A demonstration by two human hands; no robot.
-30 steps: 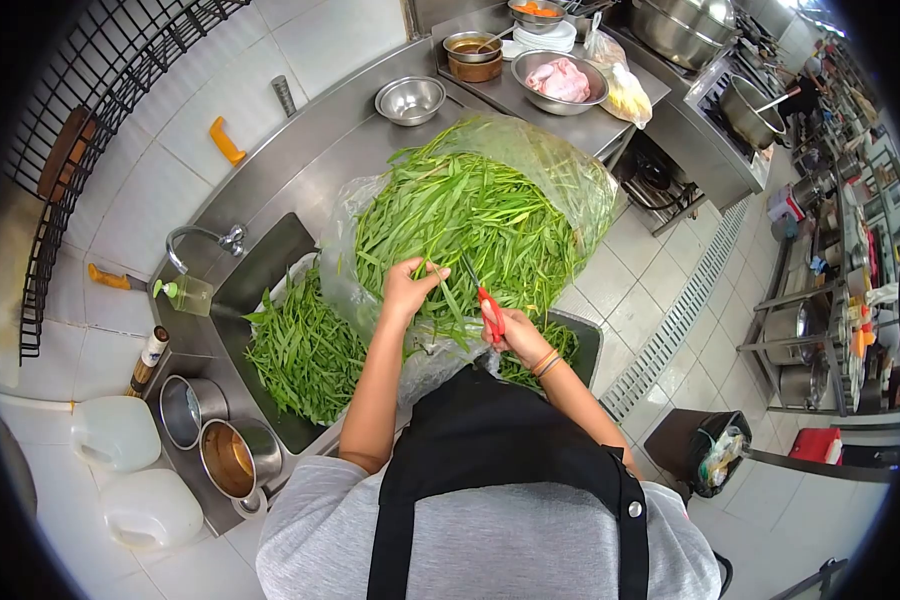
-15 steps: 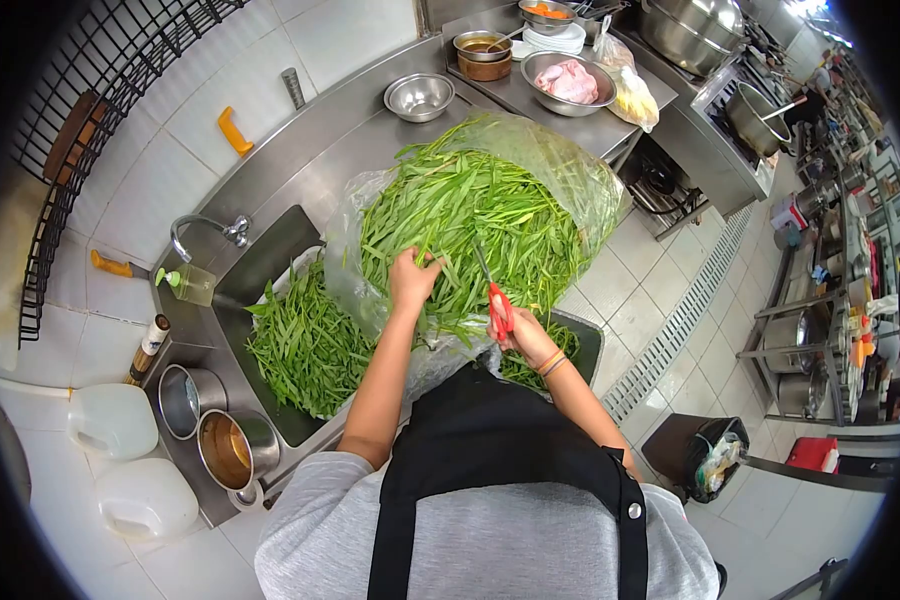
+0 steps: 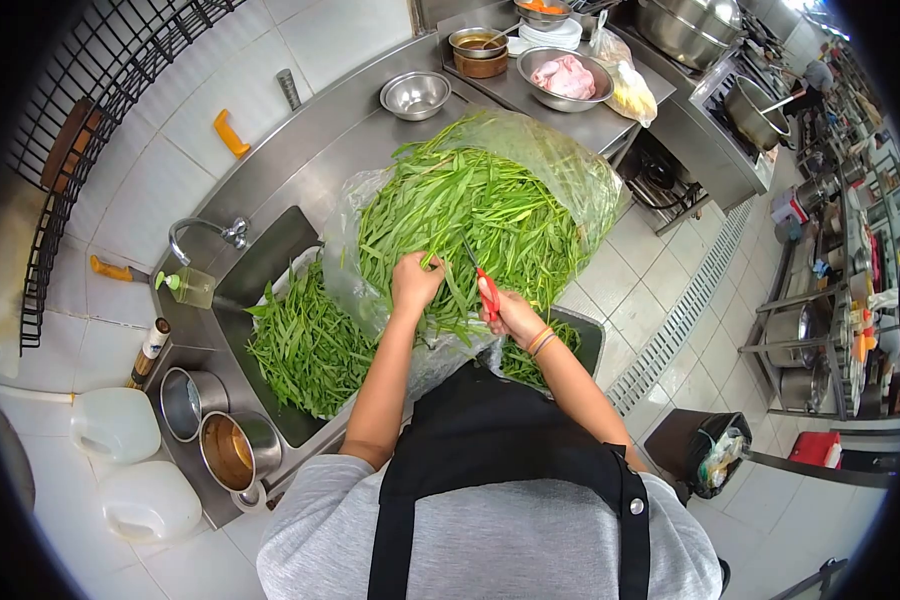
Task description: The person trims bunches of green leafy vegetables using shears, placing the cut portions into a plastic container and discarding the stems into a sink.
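A big heap of long-leaved greens fills a clear plastic bag laid open over the sink. My left hand is closed on some stems at the near side of the heap. In my right hand are scissors with red handles; their dark blades point up and left into the leaves, close to the left hand. More loose greens lie in the left sink basin, and a smaller part shows below my right wrist. The tips of the held stems are lost among the leaves.
An empty steel bowl stands behind the bag, with a bowl of raw meat farther right. Left of the sink are a tap, a soap bottle and steel pots. A bin stands on the floor at right.
My right hand and the scissors have shifted slightly up and left, nearer the left hand. The left hand has moved a little to the right, its fingers drawn closer together.
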